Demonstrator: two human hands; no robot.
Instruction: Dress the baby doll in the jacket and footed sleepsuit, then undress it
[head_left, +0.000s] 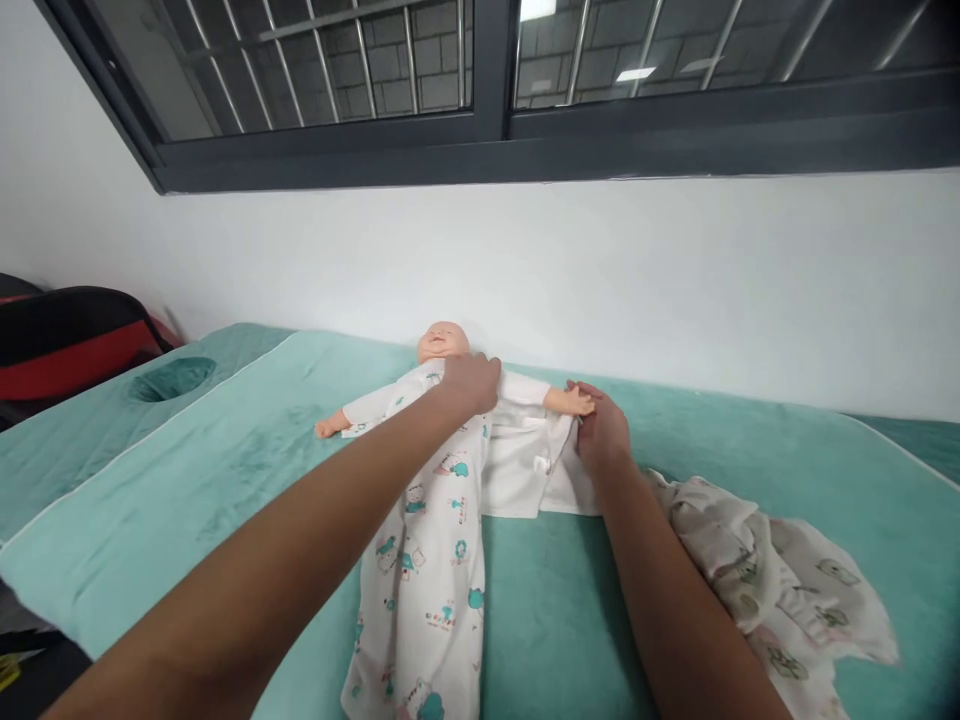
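Note:
A baby doll (pixel 442 340) lies on its back, head toward the wall, arms stretched out to both sides. A white garment with teal animal prints (pixel 427 560) covers its front and runs down past the legs. My left hand (pixel 472 383) is closed on the cloth at the doll's shoulder, its fingertips partly hidden. My right hand (pixel 606 425) is closed around the doll's hand, at the end of the outstretched arm. Below that arm, plain white cloth (pixel 517 470) lies spread out flat.
A crumpled printed cloth (pixel 757 570) lies beside my right forearm. The teal padded bed cover (pixel 225 450) has a round hole (pixel 172 380) at the left. A black and red bag-like object (pixel 75 345) stands at far left. The white wall (pixel 525 270) and barred window border the back.

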